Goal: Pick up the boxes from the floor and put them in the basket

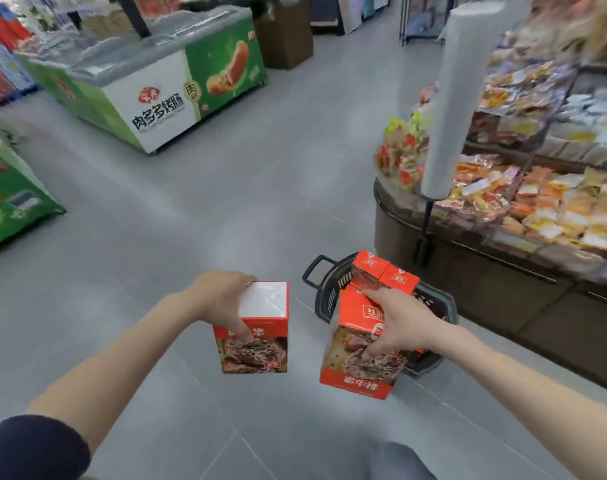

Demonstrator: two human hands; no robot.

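My left hand [222, 299] grips a red box with a steak picture [257, 344], held in the air left of the basket, white end panel facing up. My right hand [395, 323] grips a second, like box [354, 372] over the near left rim of the dark plastic basket [324, 303]. The basket stands on the floor beside a display counter. Two more red boxes [381, 275] stand upright inside it, behind my right hand. The basket's inside is mostly hidden by the boxes and my hand.
A snack display counter [503, 271] runs along the right, with a white roll on a pole [458, 98] at its corner. Green chest freezers [156, 84] stand at the back and far left. Grey tiled floor [191, 220] lies open between them.
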